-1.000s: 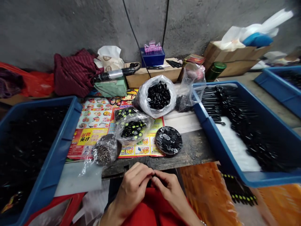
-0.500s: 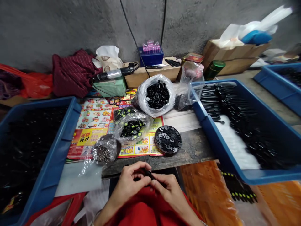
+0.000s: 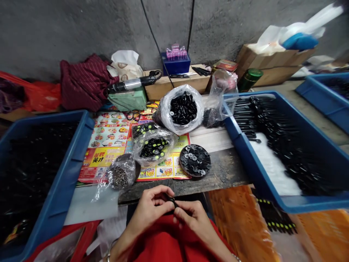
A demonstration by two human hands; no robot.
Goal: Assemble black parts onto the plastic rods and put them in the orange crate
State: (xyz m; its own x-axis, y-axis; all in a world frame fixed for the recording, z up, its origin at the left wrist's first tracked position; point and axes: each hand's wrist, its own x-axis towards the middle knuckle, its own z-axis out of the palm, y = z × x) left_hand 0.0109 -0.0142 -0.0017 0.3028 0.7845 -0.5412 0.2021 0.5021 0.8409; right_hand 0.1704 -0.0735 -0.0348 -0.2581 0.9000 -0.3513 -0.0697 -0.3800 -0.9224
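Note:
Close to my lap, beyond the red cloth, both hands meet around a small black part (image 3: 171, 201); its exact kind is mostly hidden by my fingers. My left hand (image 3: 154, 203) has thumb and forefinger closed on it. From the other side my right hand (image 3: 192, 214) pinches it with thumb and forefinger. Just past my hands, a round dish (image 3: 195, 161) holds flat black and grey discs. A bag of small screws (image 3: 120, 177) lies left of it. Between them is a clear bag of black parts with yellow-green ends (image 3: 155, 148).
A larger bag of glossy black pieces (image 3: 184, 111) stands farther back on printed flyers. Blue bins of black parts flank me, one at left (image 3: 84, 131) and one at right (image 3: 241, 145). Scissors (image 3: 133, 115) lie near a power screwdriver (image 3: 131, 84). Orange plastic sheeting (image 3: 237, 222) is lower right.
My fingers have shifted slightly around the small black part, the left fingers curling more over it. The view has tilted a little; the surrounding things stay in place.

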